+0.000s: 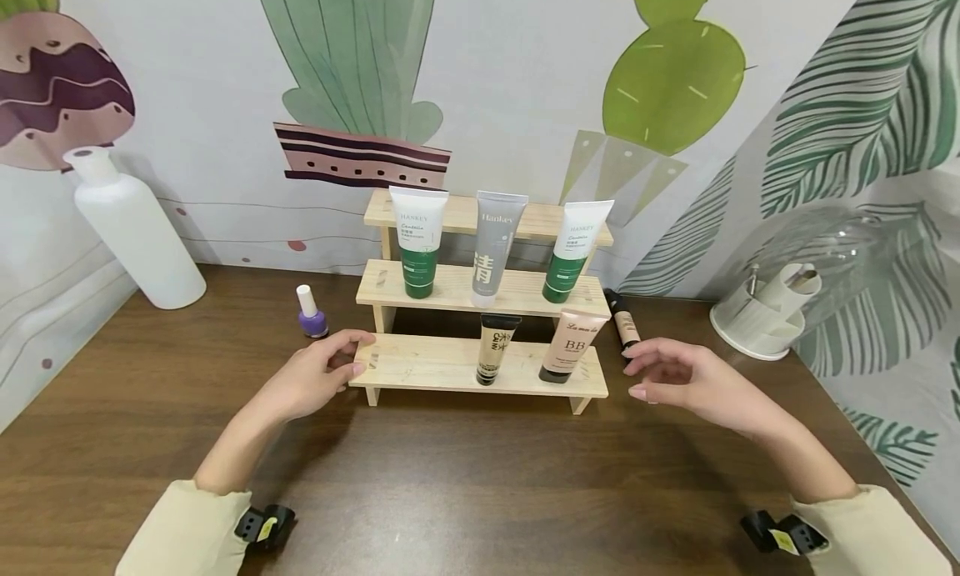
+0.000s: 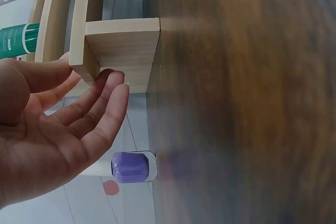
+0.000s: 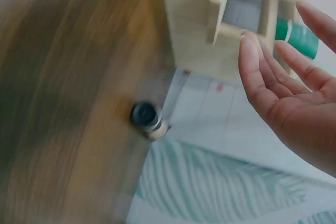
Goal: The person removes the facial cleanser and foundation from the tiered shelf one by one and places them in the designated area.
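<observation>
A three-tier wooden display shelf (image 1: 427, 361) stands on the table. My left hand (image 1: 311, 376) grips the left end of its lowest board, thumb and fingers curled about the corner in the left wrist view. Off the shelf's right end, my right hand (image 1: 693, 382) hovers with loosely bent fingers and holds nothing. On the lowest board stand a small black-topped beige tube (image 1: 493, 349) and a pink BB cream tube (image 1: 573, 348). The middle board carries two white-and-green tubes (image 1: 418, 247) (image 1: 576, 247) with a grey tube (image 1: 495, 251) between them.
A purple nail polish bottle (image 1: 312, 316) stands beyond my left hand. Near my right fingers is a beige, black-capped cosmetic bottle (image 1: 625, 322). A white bottle (image 1: 138, 234) leans in view at the back left; a white organizer (image 1: 768, 313) with a clear cover sits at the back right.
</observation>
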### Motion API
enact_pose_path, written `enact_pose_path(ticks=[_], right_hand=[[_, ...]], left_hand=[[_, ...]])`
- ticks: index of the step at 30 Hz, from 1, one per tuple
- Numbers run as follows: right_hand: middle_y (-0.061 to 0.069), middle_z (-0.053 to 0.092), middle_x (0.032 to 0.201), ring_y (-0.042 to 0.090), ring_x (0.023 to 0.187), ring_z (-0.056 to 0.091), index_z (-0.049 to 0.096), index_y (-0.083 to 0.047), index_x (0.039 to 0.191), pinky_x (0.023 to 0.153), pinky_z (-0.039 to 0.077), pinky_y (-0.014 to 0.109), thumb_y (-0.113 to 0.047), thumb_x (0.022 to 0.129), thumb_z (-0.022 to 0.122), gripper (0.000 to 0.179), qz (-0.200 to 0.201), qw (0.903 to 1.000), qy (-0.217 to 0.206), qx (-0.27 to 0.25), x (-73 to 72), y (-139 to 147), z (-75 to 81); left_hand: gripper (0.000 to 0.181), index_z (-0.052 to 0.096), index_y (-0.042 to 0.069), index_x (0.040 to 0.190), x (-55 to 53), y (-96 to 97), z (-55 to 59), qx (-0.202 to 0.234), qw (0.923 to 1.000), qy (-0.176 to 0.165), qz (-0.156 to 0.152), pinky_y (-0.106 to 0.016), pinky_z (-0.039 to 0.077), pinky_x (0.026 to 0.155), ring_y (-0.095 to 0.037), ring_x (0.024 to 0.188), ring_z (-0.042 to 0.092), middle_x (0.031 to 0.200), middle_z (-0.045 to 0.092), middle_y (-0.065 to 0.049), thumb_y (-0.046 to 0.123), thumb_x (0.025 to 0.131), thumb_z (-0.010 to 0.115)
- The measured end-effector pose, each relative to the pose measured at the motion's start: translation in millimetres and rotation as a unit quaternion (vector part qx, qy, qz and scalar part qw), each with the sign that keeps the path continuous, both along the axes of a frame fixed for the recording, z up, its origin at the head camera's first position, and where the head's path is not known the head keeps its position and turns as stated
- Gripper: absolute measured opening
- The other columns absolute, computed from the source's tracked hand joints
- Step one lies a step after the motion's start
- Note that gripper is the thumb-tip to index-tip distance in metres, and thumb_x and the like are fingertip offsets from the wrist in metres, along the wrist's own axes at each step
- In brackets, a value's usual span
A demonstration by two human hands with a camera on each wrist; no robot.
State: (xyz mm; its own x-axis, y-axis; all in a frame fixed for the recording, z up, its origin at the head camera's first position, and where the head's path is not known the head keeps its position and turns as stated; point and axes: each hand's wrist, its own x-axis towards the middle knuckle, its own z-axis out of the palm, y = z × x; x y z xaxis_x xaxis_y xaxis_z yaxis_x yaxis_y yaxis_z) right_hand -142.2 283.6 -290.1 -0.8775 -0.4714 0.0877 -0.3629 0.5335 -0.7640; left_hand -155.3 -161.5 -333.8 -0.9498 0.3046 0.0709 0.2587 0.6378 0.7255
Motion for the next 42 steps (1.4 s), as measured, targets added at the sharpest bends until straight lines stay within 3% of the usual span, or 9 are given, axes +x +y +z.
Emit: enact_pose_path(ticks=[3,9,15,29,42], right_hand=[[0.006,0.062,0.096,0.014,0.082,0.061,0.057,-0.004,0.112,0.066,0.049,0.026,-0.005,0.081,0.068,0.033,0.02,0.9996,0.014,-0.012,5.5,-10.6,2.3],[0.019,0.06,0.098,0.02,0.085,0.061,0.056,0.003,0.11,0.07,0.05,0.027,-0.001,0.08,0.068,0.033,0.06,0.9964,0.008,-0.059,13.1,-36.8,-0.2],[0.019,0.059,0.101,0.024,0.088,0.061,0.055,0.006,0.111,0.072,0.051,0.029,-0.001,0.08,0.068,0.033,0.077,0.9935,0.014,-0.083,18.2,-65.1,-7.5],[0.017,0.057,0.105,0.03,0.092,0.06,0.054,0.006,0.111,0.075,0.05,0.03,0.0,0.077,0.07,0.038,0.009,0.994,0.027,-0.106,16.7,-122.0,-23.4],[0.017,0.06,0.098,0.028,0.087,0.062,0.053,0.004,0.108,0.073,0.051,0.03,0.005,0.077,0.068,0.034,-0.033,0.9917,0.045,-0.116,5.0,-146.1,-37.2]], left_hand=[[0.031,0.052,0.003,0.12,0.0,-0.2,0.0,-0.001,1.0,-0.001,0.0,-0.031,0.042,0.059,-0.018,0.075,0.054,0.085,0.058,-0.006,0.002,0.089,0.057],[0.031,0.052,0.003,0.12,-0.1,-0.2,-0.6,-0.002,1.0,0.002,0.0,-0.031,0.042,0.059,-0.017,0.075,0.053,0.085,0.058,-0.006,0.002,0.089,0.057],[0.031,0.053,0.003,0.119,0.4,0.0,-0.2,-0.002,1.0,0.006,0.0,-0.031,0.042,0.059,-0.017,0.073,0.052,0.082,0.057,-0.005,0.002,0.088,0.057],[0.031,0.052,0.003,0.12,0.7,0.1,0.6,-0.004,1.0,0.006,0.001,-0.031,0.041,0.058,-0.016,0.07,0.051,0.08,0.056,-0.005,0.002,0.089,0.057],[0.032,0.053,0.003,0.12,0.3,-0.1,-0.6,-0.007,0.9999,0.01,0.006,-0.031,0.041,0.058,-0.016,0.073,0.052,0.086,0.057,-0.006,0.002,0.088,0.057]])
